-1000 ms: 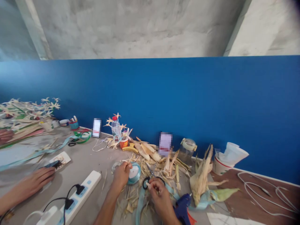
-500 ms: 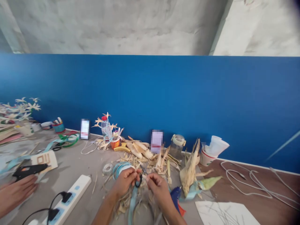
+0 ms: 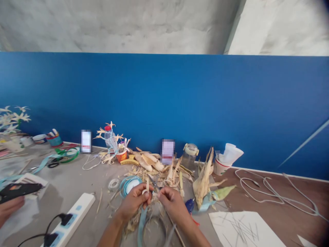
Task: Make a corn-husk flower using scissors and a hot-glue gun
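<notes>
My left hand (image 3: 135,201) is closed in a pinch on a pale strip of corn husk (image 3: 147,185) that sticks up from the fingertips. Close beside it, my right hand (image 3: 171,202) is also closed in a pinch, its fingertips at the husk's right end; what exactly they hold is too small to make out. Just behind the fingers lie scissors (image 3: 152,181), partly hidden. Below my left hand hangs a light blue ribbon (image 3: 141,228), and its roll (image 3: 132,184) lies behind the wrist. A ring-shaped roll of tape (image 3: 154,231) lies between my forearms.
Husk scraps (image 3: 147,161) cover the table's back, near a jar (image 3: 189,157) and a dried corn husk bundle (image 3: 203,181). A blue glue gun (image 3: 189,206) lies by my right wrist. At left are a power strip (image 3: 77,212) and a co-worker's hand (image 3: 11,209) holding a black glue gun (image 3: 20,191).
The view has shifted slightly right. The scissors' black handle no longer shows between my hands, and the husk strip now stands upright. The co-worker's hand has moved left, now gripping the black glue gun.
</notes>
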Motion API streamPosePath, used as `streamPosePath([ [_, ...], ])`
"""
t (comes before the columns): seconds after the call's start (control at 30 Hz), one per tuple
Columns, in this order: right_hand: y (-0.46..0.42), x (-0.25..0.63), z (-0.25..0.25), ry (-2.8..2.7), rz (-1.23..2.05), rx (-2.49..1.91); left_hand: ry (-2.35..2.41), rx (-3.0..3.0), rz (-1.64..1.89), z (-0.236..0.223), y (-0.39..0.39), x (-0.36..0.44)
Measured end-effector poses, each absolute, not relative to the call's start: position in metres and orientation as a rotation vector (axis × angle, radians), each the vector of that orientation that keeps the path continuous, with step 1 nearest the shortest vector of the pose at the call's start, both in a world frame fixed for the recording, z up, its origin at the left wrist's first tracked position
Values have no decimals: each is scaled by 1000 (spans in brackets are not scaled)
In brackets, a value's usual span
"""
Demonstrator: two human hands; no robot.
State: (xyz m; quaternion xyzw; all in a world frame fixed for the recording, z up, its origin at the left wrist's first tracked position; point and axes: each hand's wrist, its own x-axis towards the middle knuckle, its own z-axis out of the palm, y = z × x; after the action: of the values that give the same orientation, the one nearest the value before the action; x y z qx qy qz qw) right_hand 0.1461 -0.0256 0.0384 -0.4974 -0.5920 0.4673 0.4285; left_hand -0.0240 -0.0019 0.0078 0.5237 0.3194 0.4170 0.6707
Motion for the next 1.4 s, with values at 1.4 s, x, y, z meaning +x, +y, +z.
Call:
streamPosePath([
  [1.4, -26, 157, 43, -1467, 1461, -1154, 759, 1364, 571, 9, -3, -24],
])
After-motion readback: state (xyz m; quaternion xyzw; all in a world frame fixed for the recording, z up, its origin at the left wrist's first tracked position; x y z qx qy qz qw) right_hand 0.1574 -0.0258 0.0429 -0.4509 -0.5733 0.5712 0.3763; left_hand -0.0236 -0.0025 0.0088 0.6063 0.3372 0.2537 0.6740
